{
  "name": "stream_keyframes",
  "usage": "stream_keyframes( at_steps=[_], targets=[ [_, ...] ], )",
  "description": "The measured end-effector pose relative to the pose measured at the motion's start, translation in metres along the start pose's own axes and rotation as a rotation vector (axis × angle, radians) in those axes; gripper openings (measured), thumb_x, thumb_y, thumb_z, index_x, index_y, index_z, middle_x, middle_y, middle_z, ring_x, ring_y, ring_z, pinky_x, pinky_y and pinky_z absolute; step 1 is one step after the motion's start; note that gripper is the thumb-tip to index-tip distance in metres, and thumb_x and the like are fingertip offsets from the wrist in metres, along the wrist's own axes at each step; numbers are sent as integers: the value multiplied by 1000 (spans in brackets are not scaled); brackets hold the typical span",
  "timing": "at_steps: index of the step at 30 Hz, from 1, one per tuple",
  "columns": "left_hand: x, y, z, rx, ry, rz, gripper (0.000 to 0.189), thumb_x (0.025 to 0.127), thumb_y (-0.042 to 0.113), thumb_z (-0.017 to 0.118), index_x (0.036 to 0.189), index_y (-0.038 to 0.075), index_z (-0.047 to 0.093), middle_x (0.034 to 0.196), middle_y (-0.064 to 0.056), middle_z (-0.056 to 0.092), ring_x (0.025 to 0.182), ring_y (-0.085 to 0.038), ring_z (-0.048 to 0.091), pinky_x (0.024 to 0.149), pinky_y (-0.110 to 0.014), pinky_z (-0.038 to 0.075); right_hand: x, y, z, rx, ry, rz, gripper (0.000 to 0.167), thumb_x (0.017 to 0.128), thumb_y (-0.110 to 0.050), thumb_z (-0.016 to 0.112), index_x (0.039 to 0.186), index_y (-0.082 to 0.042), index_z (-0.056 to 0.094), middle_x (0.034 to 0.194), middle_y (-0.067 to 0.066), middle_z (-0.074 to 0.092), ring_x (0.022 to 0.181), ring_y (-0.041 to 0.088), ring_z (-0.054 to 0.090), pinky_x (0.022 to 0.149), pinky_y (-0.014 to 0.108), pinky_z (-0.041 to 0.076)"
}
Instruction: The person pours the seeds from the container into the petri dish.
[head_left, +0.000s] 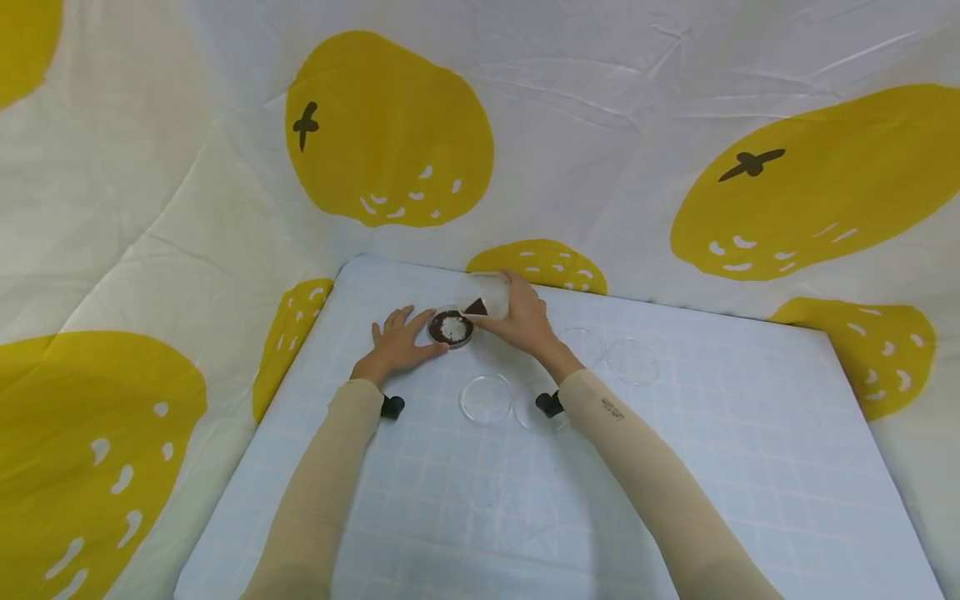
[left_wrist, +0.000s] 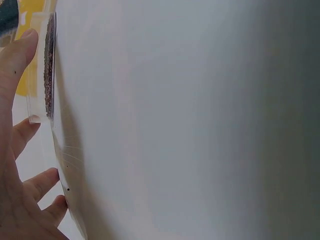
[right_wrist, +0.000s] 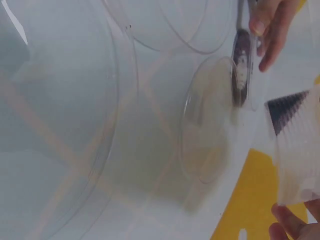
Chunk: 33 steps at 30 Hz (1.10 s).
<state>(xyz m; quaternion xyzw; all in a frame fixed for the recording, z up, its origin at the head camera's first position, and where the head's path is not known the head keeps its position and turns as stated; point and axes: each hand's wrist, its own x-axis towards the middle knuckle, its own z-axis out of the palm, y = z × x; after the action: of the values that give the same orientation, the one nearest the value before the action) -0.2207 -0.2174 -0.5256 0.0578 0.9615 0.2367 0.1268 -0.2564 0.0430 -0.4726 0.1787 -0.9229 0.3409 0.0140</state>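
Note:
A round clear petri dish lies on the table at the back left, with a ring of dark brown granules around a pale centre. My left hand holds its rim between thumb and index finger; the left wrist view has the dish edge-on with its thin dark layer. From the other side, my right hand grips a clear plastic cup, tilted beside and over the dish. Dark granules have gathered in one corner of the ribbed cup. In the right wrist view, its fingers touch the cup's lower end.
Several clear shallow dishes lie on the table, including one dish in front of my hands and another dish to the right. The blue-white tablecloth meets a fabric backdrop with yellow fruit prints close behind the cup.

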Motion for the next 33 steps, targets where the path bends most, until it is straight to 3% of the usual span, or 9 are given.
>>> stream_keyframes(
  at_steps=[3, 10, 21, 27, 33],
  targets=[
    [0, 0, 0, 0, -1, -3, 91, 88, 70, 58, 160, 26, 26, 165, -18, 9, 149, -44, 1, 109, -72, -8, -3, 2, -4, 72, -4, 25, 108, 77, -57, 81, 154, -5, 27, 154, 14, 36, 139, 32, 38, 111, 63, 28],
    [3, -1, 1, 1, 3, -4, 92, 88, 72, 57, 160, 25, 26, 165, -18, 9, 149, -44, 1, 109, -72, -8, -16, 4, -16, 206, -3, 35, 110, 75, -50, 86, 155, -5, 24, 152, 16, 38, 136, 34, 41, 110, 50, 36],
    [2, 2, 0, -14, -9, -1, 90, 88, 72, 57, 160, 26, 26, 165, -17, 9, 149, -43, 1, 110, -71, -10, -44, 16, -40, 264, 6, 58, 104, 77, -47, 85, 154, -12, 24, 150, 14, 42, 130, 39, 46, 99, 56, 47],
    [0, 4, -1, -16, -5, 0, 90, 89, 69, 59, 160, 25, 26, 165, -18, 8, 149, -44, 0, 109, -72, -11, -61, 23, -53, 321, 41, 38, 101, 79, -41, 85, 153, -12, 22, 150, 15, 41, 132, 42, 44, 104, 55, 42],
    [1, 1, 2, -2, 5, 4, 91, 88, 70, 58, 160, 24, 26, 164, -19, 8, 149, -45, 1, 109, -73, -9, -77, 28, -68, 366, 60, 74, 101, 81, -42, 84, 154, -15, 21, 150, 12, 41, 133, 41, 43, 103, 56, 43]
  ],
)
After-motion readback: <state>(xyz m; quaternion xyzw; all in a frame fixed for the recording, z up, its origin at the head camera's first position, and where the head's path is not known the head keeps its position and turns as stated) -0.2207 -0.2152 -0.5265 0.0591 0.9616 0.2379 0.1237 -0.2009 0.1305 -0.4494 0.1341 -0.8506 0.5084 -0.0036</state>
